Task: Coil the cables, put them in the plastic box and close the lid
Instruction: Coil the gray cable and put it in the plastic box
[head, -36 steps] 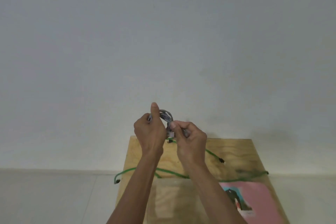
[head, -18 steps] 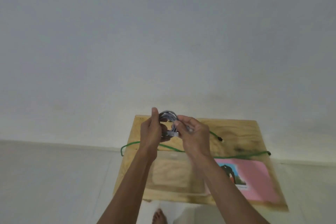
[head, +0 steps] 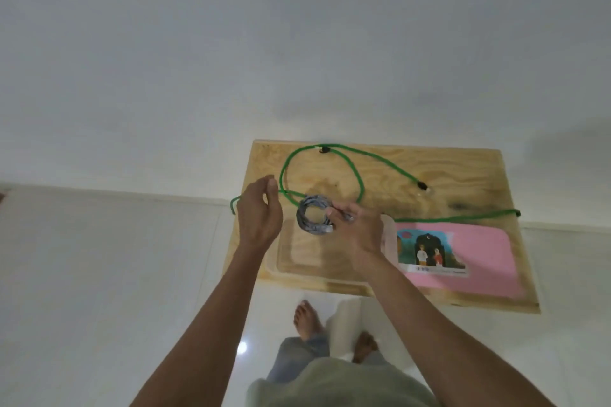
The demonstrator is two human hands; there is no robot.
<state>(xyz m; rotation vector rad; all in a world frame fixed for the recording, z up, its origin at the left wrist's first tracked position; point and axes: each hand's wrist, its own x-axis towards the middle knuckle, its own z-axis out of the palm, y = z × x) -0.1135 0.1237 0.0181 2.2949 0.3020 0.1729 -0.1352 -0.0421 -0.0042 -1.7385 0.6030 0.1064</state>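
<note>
Left of the frame's centre, the left hand hangs in the air with loosely curved fingers and thumb, holding nothing, its fingertips near the left edge of the pale plywood tabletop. Just past its knuckles, 1 end of a long green braided cable hangs over that left edge; the cable then loops up to the far edge, crosses itself near a black connector, and runs rightward in 2 strands, 1 ending in a black plug in the upper right of the board, the other trailing to the right edge.

At the frame's centre sits a small grey cable wound into a tight ring of several turns with an open middle and a pale connector at its lower right. The right hand pinches this ring at its right side, above a clear plastic box whose rounded rim shows faintly on the board.

To the right lies a flat pink rectangular sheet with a printed picture, perhaps the box's lid. Along the bottom of the frame, bare feet stand on a white tiled floor.
</note>
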